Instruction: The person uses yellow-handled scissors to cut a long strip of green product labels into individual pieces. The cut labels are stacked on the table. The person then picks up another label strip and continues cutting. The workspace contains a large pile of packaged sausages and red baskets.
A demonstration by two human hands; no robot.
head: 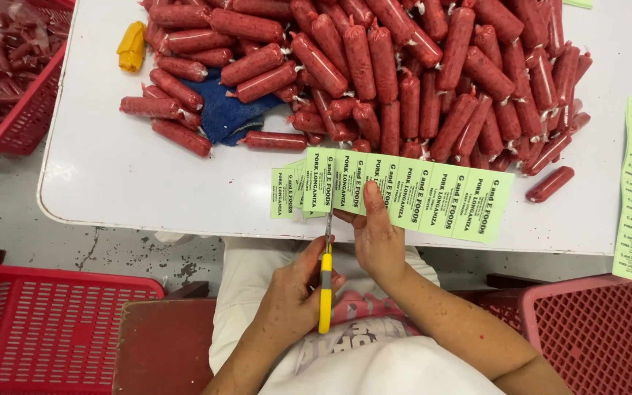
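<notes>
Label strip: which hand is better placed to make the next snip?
Left. The left hand holds the yellow-handled scissors with blades at the green label strip; the right hand pins the strip.

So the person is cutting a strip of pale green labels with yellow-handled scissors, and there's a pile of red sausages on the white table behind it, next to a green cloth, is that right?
Not quite: the head view shows the cloth under the red sausages is blue, not green. The rest holds: the left hand works yellow-handled scissors on the pale green labels, steadied by the right hand, on the white table.

L hand (pixel 298 289) w/ yellow scissors (pixel 325 281) cutting green label strip (pixel 433 197), R hand (pixel 378 238) holding.
</notes>
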